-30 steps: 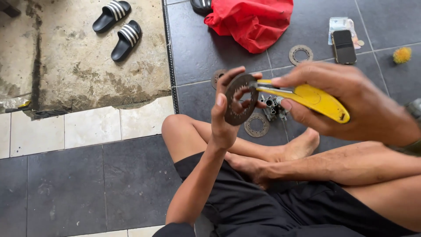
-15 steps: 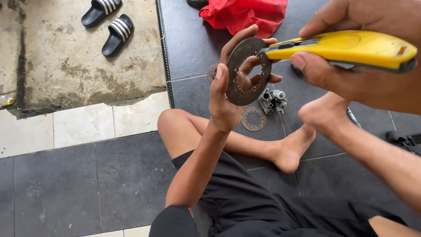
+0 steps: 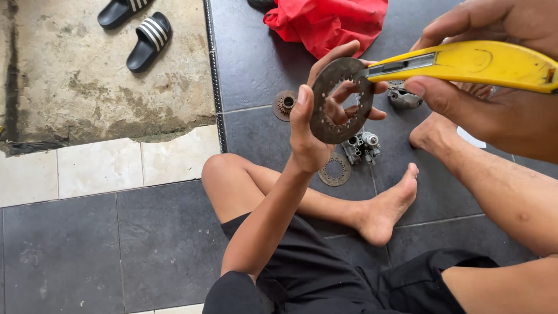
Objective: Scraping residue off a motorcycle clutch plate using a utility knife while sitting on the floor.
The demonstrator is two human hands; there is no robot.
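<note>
yellow cutter (image 3: 471, 63) end past right edge, black slipper (image 3: 119, 11) cut off at top

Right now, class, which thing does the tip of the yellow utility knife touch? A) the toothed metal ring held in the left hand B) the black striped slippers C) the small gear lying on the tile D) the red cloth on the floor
A: the yellow utility knife in the right hand meets the edge of the toothed metal ring, which the left hand holds up.
</note>
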